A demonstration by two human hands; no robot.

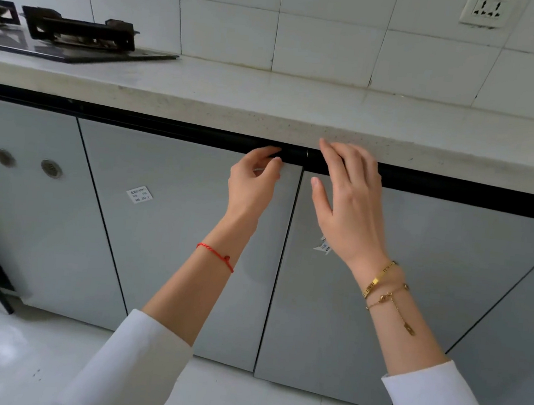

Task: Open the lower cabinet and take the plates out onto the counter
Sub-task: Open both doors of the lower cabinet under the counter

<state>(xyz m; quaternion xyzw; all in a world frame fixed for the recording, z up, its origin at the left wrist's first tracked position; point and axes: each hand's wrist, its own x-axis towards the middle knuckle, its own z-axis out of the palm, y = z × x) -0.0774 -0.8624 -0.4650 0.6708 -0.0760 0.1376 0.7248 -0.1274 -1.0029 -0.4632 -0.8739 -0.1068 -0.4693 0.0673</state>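
Note:
Two grey lower cabinet doors, the left door (174, 225) and the right door (431, 285), meet at a seam under the pale counter (302, 107). Both look shut. My left hand (252, 184) hooks its fingertips over the top right corner of the left door, in the black recess beneath the counter edge. My right hand (348, 204) hovers with fingers spread at the top left corner of the right door, its fingertips near the recess. No plates are in view; the cabinet's inside is hidden.
A black gas hob (75, 40) sits on the counter at the far left. A grey panel with round vents (31, 177) stands left of the doors. A wall socket (486, 11) is at top right. White floor tiles (238, 403) lie below.

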